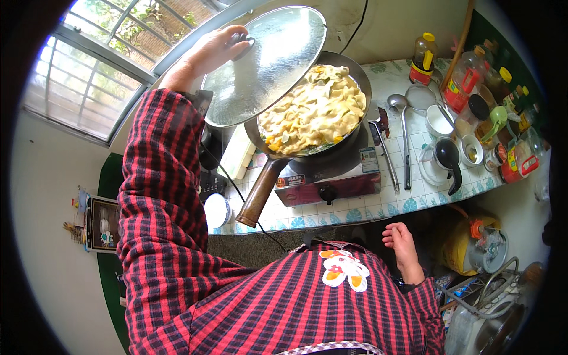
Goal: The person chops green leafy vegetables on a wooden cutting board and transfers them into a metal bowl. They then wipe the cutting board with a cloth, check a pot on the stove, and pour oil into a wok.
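My left hand (222, 46) grips the dark knob of a steamed-up glass lid (275, 62), which I hold tilted above the left side of a wok (360, 73). Pale, folded pieces of dough-like food (315, 111) fill the wok, with bits of yellow vegetable and green leaves among them. The wok sits on a portable gas stove (328, 186), and its brown handle (262, 195) points toward me. Low in front of my body, beyond the table's front edge, my right hand (399, 242) hangs with nothing in it, its fingers slightly curled.
On the table's right lie a ladle (403, 133) and metal tongs or a similar long tool (387, 155). Near them stand a strainer (420, 97), a white bowl (438, 122), a glass jug (430, 162) and several bottles. A white bowl (216, 211) stands front left; a black cord (235, 185) crosses the table edge.
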Available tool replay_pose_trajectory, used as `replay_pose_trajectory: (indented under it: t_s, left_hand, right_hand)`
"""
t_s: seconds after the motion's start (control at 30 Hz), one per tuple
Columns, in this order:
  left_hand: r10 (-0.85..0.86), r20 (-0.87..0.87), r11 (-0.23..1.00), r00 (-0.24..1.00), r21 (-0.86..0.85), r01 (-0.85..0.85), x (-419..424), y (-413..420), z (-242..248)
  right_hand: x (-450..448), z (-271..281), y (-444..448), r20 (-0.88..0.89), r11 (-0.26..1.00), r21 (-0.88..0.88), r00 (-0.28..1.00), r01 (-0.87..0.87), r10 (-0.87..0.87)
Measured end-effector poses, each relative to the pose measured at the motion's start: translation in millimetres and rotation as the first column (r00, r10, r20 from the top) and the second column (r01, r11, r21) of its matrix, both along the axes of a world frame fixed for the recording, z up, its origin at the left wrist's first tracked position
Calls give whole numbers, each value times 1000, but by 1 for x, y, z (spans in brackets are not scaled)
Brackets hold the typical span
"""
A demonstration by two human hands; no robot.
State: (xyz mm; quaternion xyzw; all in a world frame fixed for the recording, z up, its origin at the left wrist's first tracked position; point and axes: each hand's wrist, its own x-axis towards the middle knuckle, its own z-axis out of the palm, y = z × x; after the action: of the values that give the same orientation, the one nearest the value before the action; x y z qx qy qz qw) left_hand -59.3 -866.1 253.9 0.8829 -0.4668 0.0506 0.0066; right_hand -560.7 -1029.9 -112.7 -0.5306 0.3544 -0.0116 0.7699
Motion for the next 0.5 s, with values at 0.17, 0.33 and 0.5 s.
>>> replay_pose_trajectory:
  t_s: [0.17,0.33,0.5]
  left_hand:
    - [9,46,1000,999,21,-10,-20,-12,-8]
    - [-52,28,998,998,43,50,-50,-27,-29]
    - [-173,13,985,985,6,173,-59,-40,-58]
  right_hand:
    - [1,-1,0,-1,1000,10,1000,-10,10]
    - [3,1,1,3,1000,18,1000,-20,20]
    - [2,2,2,-12,1000,12,1000,-25,26]
